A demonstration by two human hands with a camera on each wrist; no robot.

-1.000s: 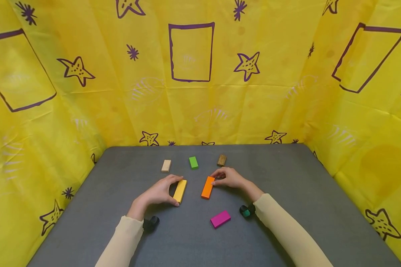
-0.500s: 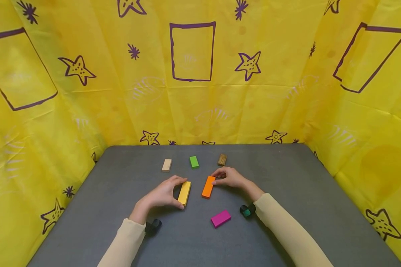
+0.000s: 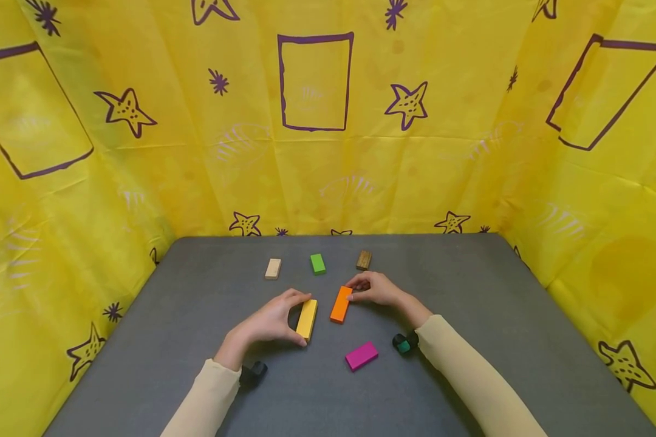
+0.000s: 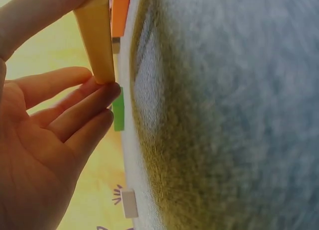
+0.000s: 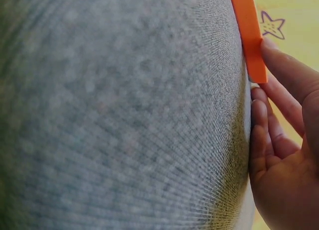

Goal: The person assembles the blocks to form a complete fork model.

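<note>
My left hand grips a yellow block by its two ends, thumb at the near end and fingers at the far one. In the left wrist view the yellow block spans from thumb to fingertips. To its right, an orange block lies at a similar slant, with a gap between the two. My right hand pinches the orange block near its far right end; the right wrist view shows the thumb on the side of the orange block and the other fingers curled close to the table.
A magenta block lies nearer me, in front of the orange one. Behind the hands, a pale wooden block, a green block and a dark brown block form a row on the grey table. Yellow patterned cloth surrounds the table.
My left hand has moved to the right and slightly nearer me with the yellow block, closing part of the gap to the orange block. The right hand and orange block stay put.
</note>
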